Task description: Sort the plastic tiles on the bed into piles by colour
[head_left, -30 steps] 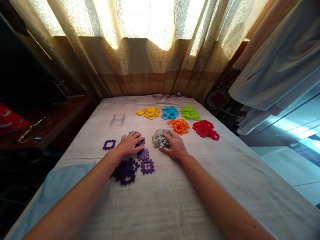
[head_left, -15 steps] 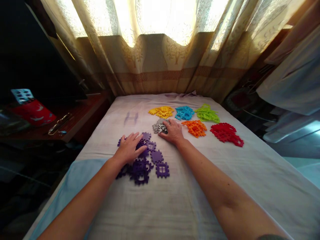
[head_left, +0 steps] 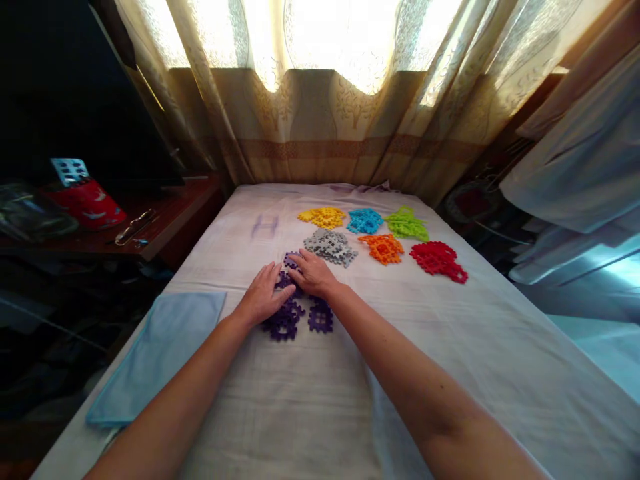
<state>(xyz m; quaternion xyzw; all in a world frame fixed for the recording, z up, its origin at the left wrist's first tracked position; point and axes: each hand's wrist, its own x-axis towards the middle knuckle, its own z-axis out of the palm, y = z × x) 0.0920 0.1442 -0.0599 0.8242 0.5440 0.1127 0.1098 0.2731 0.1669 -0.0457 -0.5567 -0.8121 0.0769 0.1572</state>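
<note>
Purple interlocking plastic tiles (head_left: 283, 327) with toothed edges lie in a loose pile on the bed. My left hand (head_left: 263, 293) rests on the left side of that pile, fingers stretched and thumb spread. On the pile's upper right lies my right hand (head_left: 311, 272), its fingers extended over the tiles and hiding some of them. Between the two hands a few purple pieces show. One square purple tile with a window pattern (head_left: 321, 317) sits just below my right wrist. Right behind my right hand is a heap of grey tiles (head_left: 330, 247).
Further back lie yellow (head_left: 321, 217), blue (head_left: 365, 221) and green tiles (head_left: 407, 223), with orange (head_left: 384, 248) and red tiles (head_left: 439, 260) nearer. A light blue cloth (head_left: 165, 353) lies at the bed's left edge. A red pouch (head_left: 90, 205) and glasses (head_left: 134, 227) are on the wooden table.
My right hand has moved from the grey heap left and nearer, onto the purple tiles. The purple pile is more compact. My left hand stays at its left side. The view has shifted slightly.
</note>
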